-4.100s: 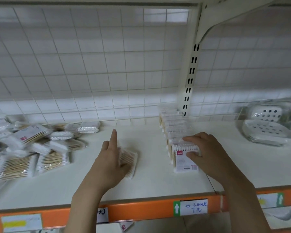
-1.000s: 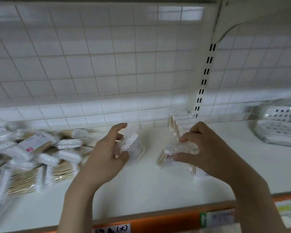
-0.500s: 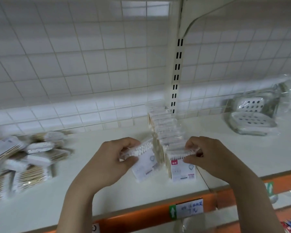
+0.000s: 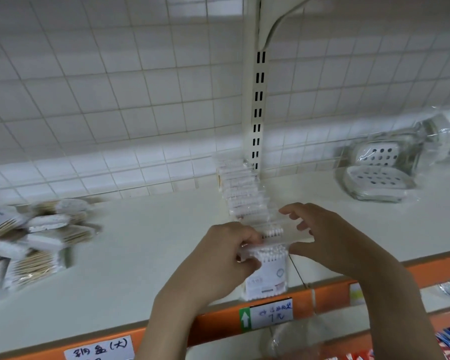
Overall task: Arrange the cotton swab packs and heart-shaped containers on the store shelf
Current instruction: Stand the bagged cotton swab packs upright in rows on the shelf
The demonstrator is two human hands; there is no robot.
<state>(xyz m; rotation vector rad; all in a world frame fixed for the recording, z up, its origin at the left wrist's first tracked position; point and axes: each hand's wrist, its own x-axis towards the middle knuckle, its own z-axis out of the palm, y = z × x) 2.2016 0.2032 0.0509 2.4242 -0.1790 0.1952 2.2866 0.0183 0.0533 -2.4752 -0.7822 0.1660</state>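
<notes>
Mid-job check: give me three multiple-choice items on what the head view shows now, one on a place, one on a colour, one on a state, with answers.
1. Where does the loose pile of cotton swab packs lie?
A. on the left of the shelf
B. on the right of the shelf
C. on the rail below

2. What colour is the shelf's front rail?
A. blue
B. orange
C. green

3. What is the left hand doing?
A. resting flat on the shelf
B. hanging idle
C. pinching the front pack of the row

Answers:
A, the heap sits at the left, away from the standing row.
B, the rail under the white shelf board is orange.
C, its fingers are curled on that pack's top edge, with the right hand at the other end.
</notes>
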